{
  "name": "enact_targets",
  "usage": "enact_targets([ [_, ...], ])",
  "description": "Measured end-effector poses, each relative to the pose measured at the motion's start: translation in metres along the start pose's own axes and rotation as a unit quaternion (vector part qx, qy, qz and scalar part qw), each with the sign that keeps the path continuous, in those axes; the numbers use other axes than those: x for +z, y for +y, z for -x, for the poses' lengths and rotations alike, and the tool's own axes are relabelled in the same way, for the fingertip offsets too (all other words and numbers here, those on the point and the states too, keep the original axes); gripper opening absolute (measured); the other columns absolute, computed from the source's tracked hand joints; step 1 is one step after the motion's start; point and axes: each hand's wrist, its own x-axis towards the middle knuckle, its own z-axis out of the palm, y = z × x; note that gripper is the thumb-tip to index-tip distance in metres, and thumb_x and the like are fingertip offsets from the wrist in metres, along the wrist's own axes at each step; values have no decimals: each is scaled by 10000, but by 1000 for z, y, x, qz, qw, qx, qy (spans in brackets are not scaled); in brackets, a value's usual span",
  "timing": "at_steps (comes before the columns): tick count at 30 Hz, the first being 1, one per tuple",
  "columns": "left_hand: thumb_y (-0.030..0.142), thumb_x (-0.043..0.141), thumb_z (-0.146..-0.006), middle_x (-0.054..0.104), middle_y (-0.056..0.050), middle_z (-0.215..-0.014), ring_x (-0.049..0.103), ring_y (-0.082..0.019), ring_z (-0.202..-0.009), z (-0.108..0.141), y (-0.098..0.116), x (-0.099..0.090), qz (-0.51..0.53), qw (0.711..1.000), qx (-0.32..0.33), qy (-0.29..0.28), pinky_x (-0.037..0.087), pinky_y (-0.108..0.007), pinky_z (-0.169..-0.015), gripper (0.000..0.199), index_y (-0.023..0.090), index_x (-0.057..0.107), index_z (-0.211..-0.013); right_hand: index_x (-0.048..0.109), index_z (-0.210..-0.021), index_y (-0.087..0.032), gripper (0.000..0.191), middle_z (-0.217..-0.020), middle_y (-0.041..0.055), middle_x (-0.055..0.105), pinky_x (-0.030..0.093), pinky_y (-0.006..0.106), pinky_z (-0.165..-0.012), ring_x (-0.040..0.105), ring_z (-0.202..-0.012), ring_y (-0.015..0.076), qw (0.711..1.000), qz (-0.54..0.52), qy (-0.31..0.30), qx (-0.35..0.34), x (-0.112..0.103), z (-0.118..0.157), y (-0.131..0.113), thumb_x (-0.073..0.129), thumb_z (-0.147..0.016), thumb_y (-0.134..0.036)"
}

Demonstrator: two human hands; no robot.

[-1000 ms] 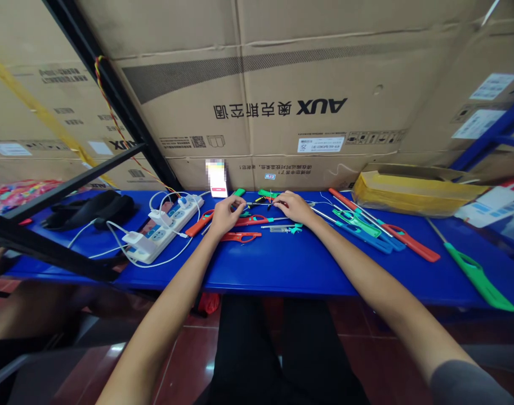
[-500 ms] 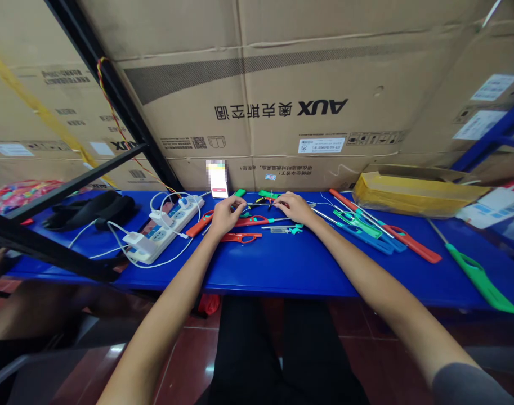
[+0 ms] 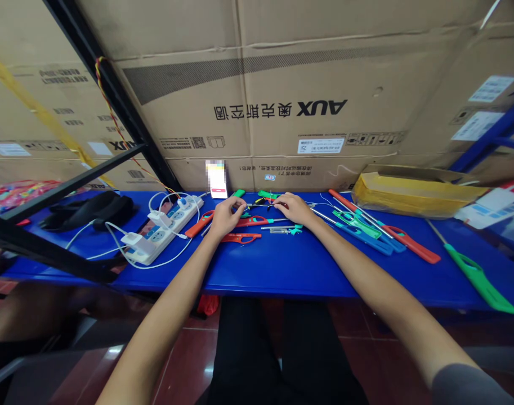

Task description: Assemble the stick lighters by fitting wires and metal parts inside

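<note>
My left hand [image 3: 228, 216] is closed in a pinch over the blue table, its fingertips on one end of a thin wire [image 3: 259, 205]. The wire runs across to my right hand [image 3: 296, 208], also pinched, with a small dark red bit at its fingertips that I cannot make out. Behind the wire lies a yellow-and-black tool [image 3: 260, 201], partly hidden. Red lighter handles, one [image 3: 257, 221] under the wire and another [image 3: 240, 238] nearer me, lie around the hands. Close to my right hand are a metal part with a green end [image 3: 296, 229] and thin metal rods.
Long-necked lighters in blue [image 3: 372, 242], red [image 3: 417, 246] and green [image 3: 480, 281] lie on the right. A power strip [image 3: 170, 228] with plugs and white cables stands left. A lit phone [image 3: 217, 180] leans against the cardboard box [image 3: 257, 129]. A yellow-taped carton [image 3: 412, 194] sits back right.
</note>
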Motion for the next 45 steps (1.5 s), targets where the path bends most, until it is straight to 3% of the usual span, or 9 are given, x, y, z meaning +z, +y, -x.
enact_targets([
  [16,305,686,-979,818,-59,-906,734,-215,-790,0,2,-2,-28,1000,12,-2,605,-349,-778,121,209,755,-952,857,-1074,-241,158,-1031,96,832,529,403,-881,698,-983,279,1000,5,3,13,-4,0,0,699,-1069,-246],
  [20,282,695,-947,816,-62,-943,749,-241,-831,1,8,-6,-38,995,37,-84,613,-385,-809,89,218,752,-970,865,-1076,-253,134,-1039,86,840,533,411,-896,695,-994,279,1000,4,-1,21,-4,0,2,742,-1033,-219],
  [24,306,801,-903,805,-87,-989,752,-311,-954,1,11,-11,-86,972,110,-190,602,-496,-949,92,233,761,-942,871,-1065,-268,140,-1063,73,849,538,443,-938,685,-1005,284,1000,9,-24,13,-4,1,4,757,-1016,-204],
  [27,335,907,-833,798,-98,-1015,734,-348,-997,1,9,-12,-128,958,135,-218,578,-555,-1012,200,238,779,-953,874,-1064,-270,128,-1069,67,850,540,454,-944,680,-1002,288,999,12,-34,8,-3,0,3,771,-1009,-218],
  [37,315,790,-930,814,-88,-1016,746,-321,-1025,2,3,-9,-105,968,115,-196,592,-520,-1026,108,243,820,-1006,891,-1009,-269,177,-1013,67,859,549,409,-892,738,-952,265,998,-38,22,47,-8,-4,-4,721,-1054,-292],
  [45,421,662,-1041,841,-120,-1127,798,-305,-1040,-1,-6,-14,-46,988,69,-130,617,-436,-964,286,202,813,-1144,892,-1032,-267,220,-1090,69,874,587,441,-962,794,-1025,287,996,-66,21,59,-17,-1,-8,701,-1075,-368],
])
